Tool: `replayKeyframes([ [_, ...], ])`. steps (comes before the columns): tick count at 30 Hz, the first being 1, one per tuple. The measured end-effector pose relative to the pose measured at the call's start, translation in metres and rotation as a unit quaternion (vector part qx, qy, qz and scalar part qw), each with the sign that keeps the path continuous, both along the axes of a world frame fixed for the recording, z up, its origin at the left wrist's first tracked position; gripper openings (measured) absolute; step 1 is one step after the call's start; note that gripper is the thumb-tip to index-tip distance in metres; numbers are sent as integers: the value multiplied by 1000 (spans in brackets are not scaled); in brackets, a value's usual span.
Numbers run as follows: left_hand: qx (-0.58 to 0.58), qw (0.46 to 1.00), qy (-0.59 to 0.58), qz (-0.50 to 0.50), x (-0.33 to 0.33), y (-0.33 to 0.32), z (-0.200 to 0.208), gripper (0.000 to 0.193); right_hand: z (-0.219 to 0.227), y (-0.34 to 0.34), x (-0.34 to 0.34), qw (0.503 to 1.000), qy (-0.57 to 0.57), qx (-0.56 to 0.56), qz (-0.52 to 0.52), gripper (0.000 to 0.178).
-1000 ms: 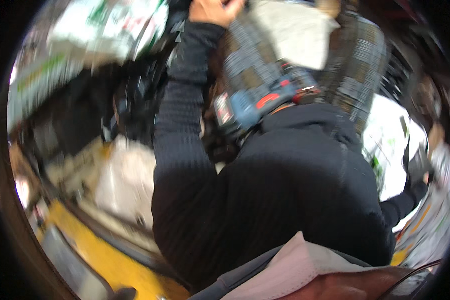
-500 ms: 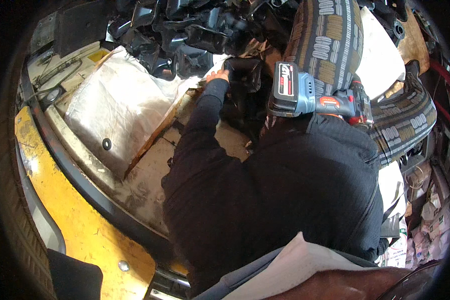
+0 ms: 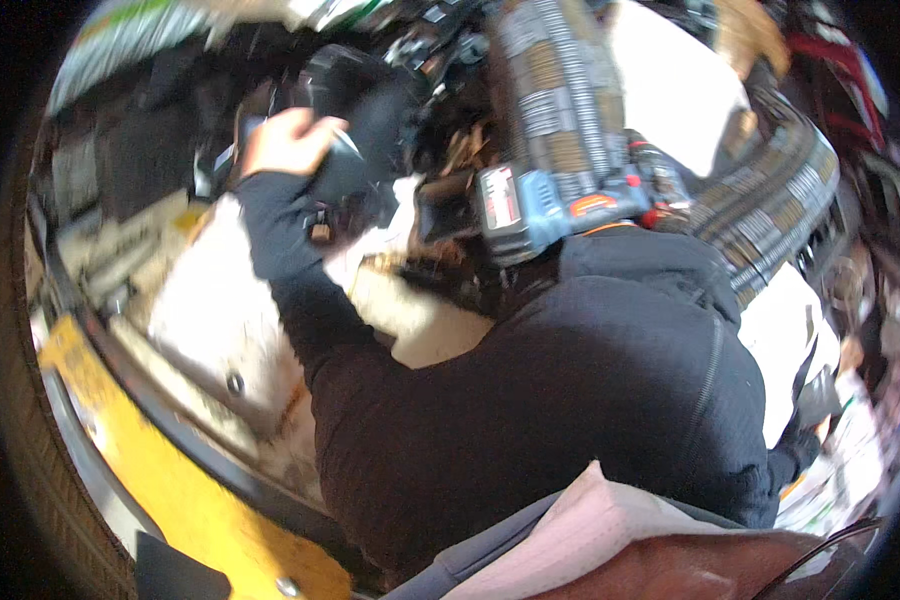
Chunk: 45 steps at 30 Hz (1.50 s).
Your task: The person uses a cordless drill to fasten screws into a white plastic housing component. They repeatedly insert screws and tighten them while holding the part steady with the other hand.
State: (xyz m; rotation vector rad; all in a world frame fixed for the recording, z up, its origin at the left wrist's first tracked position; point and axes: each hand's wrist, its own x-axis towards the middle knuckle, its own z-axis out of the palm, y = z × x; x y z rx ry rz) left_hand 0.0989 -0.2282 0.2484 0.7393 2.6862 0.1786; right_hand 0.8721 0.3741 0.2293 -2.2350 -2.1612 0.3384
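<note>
My left hand [image 3: 290,143], smeared by motion, reaches to the upper left. Its thumb lies against the edge of a glossy black moulded part [image 3: 362,135], and the other fingers seem to curl round it; their tips are hidden. On the far right, my right hand [image 3: 822,430] shows only as a patch of skin beside a small dark piece [image 3: 818,397], its fingers out of sight. A blue and black cordless drill [image 3: 570,212] lies just beyond my dark sleeve, against a patterned padded roll [image 3: 560,100].
Below my left forearm lies a white sheet [image 3: 210,310] with a black washer [image 3: 235,383] on it. A yellow panel [image 3: 180,480] runs along the lower left. White sheeting [image 3: 675,85] stands between the padded roll and a second patterned roll [image 3: 790,190]. Plastic bags [image 3: 860,450] fill the right edge.
My left hand has left the sheet's far edge and moved left among the black parts, with one now at its fingers. The whole view has shifted; the drill appears further left and lower.
</note>
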Motion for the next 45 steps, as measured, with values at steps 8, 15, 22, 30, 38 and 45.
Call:
replayKeyframes([
  [8, 277, 865, 64, -413, 69, 299, 12, 45, -31, 41, 117, 971, 173, -28, -161, 36],
  [15, 1, 856, 114, -504, 155, 361, -171, 55, 10, 0, 65, 877, 340, 60, -333, 44],
  [22, 61, 821, -213, -526, 178, 377, -168, 51, 131, -80, -17, 675, 731, 48, -86, 23],
  [30, 381, 651, -566, -333, 261, 431, 30, 30, 34, -115, -327, 282, 823, -462, 171, 43],
  [38, 400, 734, -516, -187, 230, 392, 9, 22, -6, -125, -390, 286, 753, -589, 68, 42],
  [45, 433, 794, -121, -409, 234, 407, 5, 16, 2, -136, -400, 377, 793, -479, 19, 48],
])
